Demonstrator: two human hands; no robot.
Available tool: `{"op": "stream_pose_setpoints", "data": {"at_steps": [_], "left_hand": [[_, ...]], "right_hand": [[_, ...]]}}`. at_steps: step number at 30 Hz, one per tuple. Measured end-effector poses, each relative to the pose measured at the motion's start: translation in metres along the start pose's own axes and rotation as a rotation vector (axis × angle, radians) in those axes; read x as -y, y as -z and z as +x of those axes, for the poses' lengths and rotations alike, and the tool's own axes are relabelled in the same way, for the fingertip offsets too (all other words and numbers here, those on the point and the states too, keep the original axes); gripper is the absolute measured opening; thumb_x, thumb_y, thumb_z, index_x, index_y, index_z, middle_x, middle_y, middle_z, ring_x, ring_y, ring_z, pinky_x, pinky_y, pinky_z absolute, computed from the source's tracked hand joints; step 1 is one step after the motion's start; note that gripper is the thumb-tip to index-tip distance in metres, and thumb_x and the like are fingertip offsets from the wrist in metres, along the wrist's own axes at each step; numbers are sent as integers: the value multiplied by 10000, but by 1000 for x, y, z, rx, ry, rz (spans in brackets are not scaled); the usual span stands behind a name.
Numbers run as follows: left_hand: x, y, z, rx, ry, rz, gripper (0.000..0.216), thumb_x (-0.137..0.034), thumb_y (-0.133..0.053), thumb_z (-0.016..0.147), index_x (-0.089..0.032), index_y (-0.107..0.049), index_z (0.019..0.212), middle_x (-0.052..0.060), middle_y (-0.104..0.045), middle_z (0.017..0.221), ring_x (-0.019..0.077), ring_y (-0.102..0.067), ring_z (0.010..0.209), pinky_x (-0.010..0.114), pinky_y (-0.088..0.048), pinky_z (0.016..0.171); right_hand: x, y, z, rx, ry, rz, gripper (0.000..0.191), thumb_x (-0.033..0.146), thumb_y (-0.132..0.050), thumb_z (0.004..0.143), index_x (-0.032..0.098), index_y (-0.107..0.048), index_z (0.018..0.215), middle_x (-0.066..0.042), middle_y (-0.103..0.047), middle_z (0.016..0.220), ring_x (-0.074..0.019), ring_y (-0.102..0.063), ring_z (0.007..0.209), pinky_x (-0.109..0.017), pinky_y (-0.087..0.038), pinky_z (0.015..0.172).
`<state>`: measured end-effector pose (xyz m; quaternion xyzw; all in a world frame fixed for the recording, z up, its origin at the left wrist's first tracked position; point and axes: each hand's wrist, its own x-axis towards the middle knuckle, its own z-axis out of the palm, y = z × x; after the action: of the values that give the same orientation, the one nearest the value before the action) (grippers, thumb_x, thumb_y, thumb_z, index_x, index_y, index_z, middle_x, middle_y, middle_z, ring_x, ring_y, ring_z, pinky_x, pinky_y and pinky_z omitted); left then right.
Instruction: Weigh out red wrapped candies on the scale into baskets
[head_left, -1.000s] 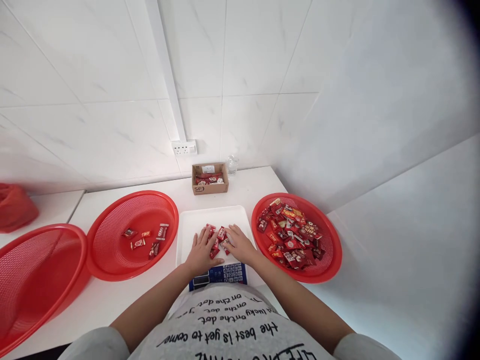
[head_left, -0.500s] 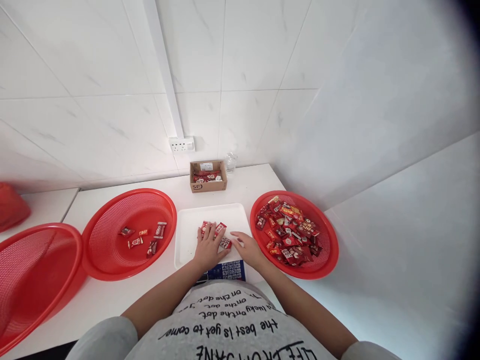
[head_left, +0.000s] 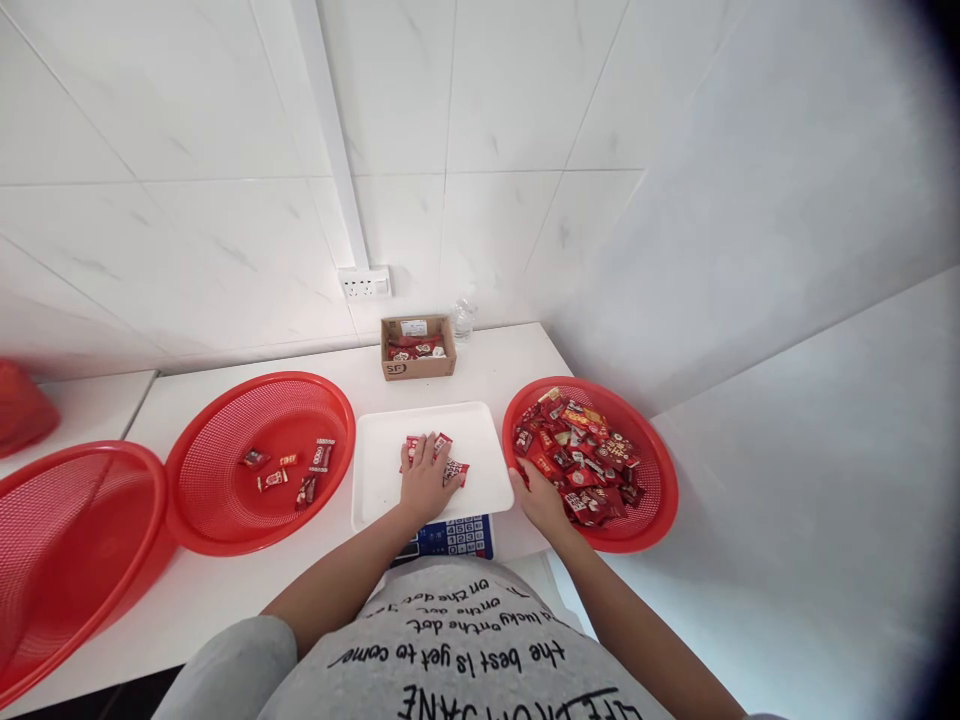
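Note:
My left hand [head_left: 424, 486] lies with spread fingers over a few red snack packets [head_left: 457, 471] on the white tray [head_left: 379, 445] of a scale. It covers part of them, and a keypad [head_left: 466, 536] shows below the tray. At the left edge of the right red basket [head_left: 664, 470] is my right hand [head_left: 543, 502], its thumb at the rim and its fingers reaching in beside the heap of small wrapped snacks [head_left: 589, 455]. These fingers look apart, with nothing visible in them.
To the left, another red mesh basket [head_left: 217, 420] holds several wrapped snacks [head_left: 271, 480]. A further red basket [head_left: 82, 560] overlaps its side. Behind the tray stand a cardboard box [head_left: 418, 370] with red packets and a clear glass [head_left: 463, 322], near the tiled wall.
My right hand has moved right, from beside the packets on the tray to the right basket's edge. My left hand has stayed on the packets.

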<state>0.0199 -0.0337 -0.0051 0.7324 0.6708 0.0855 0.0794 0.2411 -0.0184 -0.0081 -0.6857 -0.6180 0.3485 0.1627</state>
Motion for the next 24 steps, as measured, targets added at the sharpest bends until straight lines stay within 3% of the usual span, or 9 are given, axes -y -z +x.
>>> {"op": "stream_pose_setpoints", "data": {"at_steps": [3,6,9,13,18,24], "left_hand": [[6,5,3,-6,-36,24,628,-588,-344,843,-208,-405,1340,134,-278,1470,318,-201,1354,557,-137,1068],[23,20,12,27,-317,40,629,-596,-324,849,-225,-384,1354,113,-240,1488,303,-149,1370,540,-102,1082],[41,33,24,139,-635,38,614,-619,-328,838,-293,-368,1357,84,-267,1481,286,-167,1368,528,-87,1085],[50,36,32,253,-817,43,551,-603,-348,842,-359,-385,1335,70,-330,1452,291,-249,1339,550,-107,1065],[39,22,22,189,-648,36,519,-562,-318,871,-356,-370,1345,60,-397,1410,274,-299,1312,529,-167,1052],[12,3,6,54,-224,48,599,-527,-283,887,-196,-326,1384,116,-311,1458,271,-257,1337,503,-185,1069]], "right_hand": [[3,0,-1,2,15,-52,570,462,-312,846,109,-472,1264,-160,-516,1294,-264,-482,1186,-392,-358,990],[2,0,0,-4,29,-63,568,467,-306,849,117,-474,1263,-151,-529,1283,-255,-490,1179,-376,-363,985],[1,-1,0,-7,17,-77,560,465,-307,851,128,-471,1267,-142,-531,1284,-253,-494,1174,-376,-366,981],[2,0,0,1,5,-89,550,451,-314,852,131,-469,1271,-140,-521,1295,-249,-484,1187,-371,-360,986],[2,0,1,2,4,-86,557,462,-315,849,134,-470,1272,-138,-525,1292,-247,-487,1183,-370,-364,983],[0,-2,2,-10,-5,-73,549,457,-324,848,135,-477,1266,-140,-534,1281,-249,-497,1171,-373,-368,978]]}}
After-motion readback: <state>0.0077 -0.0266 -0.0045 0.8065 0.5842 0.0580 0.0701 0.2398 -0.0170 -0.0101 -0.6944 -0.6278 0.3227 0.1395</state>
